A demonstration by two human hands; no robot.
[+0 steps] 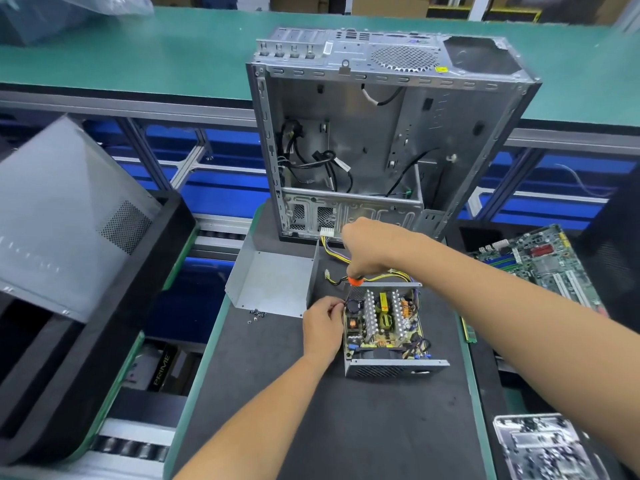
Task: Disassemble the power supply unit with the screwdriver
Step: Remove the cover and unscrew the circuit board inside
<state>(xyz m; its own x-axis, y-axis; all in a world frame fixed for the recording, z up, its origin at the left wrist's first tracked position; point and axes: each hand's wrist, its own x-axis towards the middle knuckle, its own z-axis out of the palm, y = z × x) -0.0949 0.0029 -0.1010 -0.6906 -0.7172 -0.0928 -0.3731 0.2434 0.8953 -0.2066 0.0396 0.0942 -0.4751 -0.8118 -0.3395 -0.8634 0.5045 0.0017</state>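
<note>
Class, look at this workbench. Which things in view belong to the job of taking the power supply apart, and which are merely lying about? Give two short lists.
Part of the job:
power supply unit, opened
screwdriver, gripped by the right hand
left hand, steadying the unit's edge
removed metal cover
loose screws

Lying about:
empty computer case
motherboard
grey side panel

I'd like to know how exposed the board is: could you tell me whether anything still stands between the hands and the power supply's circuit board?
Nothing visible does. The power supply unit lies open on top, its cover set aside to its left. The right hand holds the screwdriver at the far-left corner; the left hand grips the left edge.
</note>
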